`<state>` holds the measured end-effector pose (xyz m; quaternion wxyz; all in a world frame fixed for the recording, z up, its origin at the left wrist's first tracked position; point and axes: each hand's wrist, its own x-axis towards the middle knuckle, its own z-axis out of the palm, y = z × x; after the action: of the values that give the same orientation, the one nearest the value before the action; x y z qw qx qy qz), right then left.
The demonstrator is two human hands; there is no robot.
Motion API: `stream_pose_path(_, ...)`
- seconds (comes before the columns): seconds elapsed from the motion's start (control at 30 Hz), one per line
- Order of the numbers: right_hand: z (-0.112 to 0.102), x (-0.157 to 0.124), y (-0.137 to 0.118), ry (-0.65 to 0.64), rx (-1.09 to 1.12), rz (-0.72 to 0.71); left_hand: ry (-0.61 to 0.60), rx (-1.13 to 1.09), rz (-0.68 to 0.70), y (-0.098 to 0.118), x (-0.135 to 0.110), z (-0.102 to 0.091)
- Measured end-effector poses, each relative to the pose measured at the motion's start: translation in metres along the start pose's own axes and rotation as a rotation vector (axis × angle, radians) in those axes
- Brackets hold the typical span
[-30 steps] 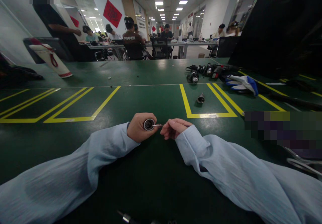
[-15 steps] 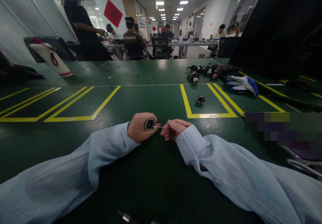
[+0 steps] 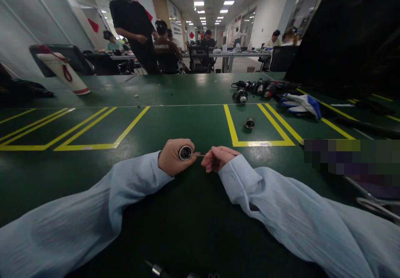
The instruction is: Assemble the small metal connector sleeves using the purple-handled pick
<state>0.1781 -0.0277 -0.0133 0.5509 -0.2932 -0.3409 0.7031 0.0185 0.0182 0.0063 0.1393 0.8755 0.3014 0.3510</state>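
Note:
My left hand (image 3: 173, 158) is wrapped round a dark cylindrical part with a round metal rim (image 3: 185, 153), its open end facing me. The rest of that part is hidden in the palm. From the rim a thin metal rod (image 3: 197, 155) runs rightward to my right hand (image 3: 220, 159), whose fingertips pinch its far end. What the rod belongs to is too small to make out. Beyond my right hand, a small metal cup-shaped part (image 3: 250, 122) lies inside a yellow tape outline (image 3: 264, 144) on the green table (image 3: 187, 123).
Several dark devices with metal ends (image 3: 242, 96) lie at the back right, beside a blue and white glove (image 3: 301, 104). A white cylindrical bag (image 3: 64, 71) lies at the far left. A metal-tipped tool (image 3: 158, 269) shows at the near edge. Other people sit and walk beyond the table.
My right hand has shifted very slightly right, with the thin rod still between the hands. My left hand stays nearly in place. In the background, a person in black has moved right.

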Motion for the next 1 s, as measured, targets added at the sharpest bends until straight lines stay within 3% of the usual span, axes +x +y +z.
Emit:
stream_pose_path(0.2, 0.001, -0.0033, -0.0009, 0.048, -0.092, -0.037, -0.011, 0.076, 0.016, -0.0018, -0.0019, 0.0008)
stream_pose_path(0.7, -0.0026, -0.0033, 0.0015, -0.039, -0.079, -0.025, -0.018, 0.031, 0.038, -0.0012, -0.0006, -0.0005)
stream_pose_path(1.0, 0.0016, -0.0071, -0.0018, 0.027, -0.108, -0.053, -0.028, -0.004, 0.03, -0.0003, -0.0003, -0.0004)
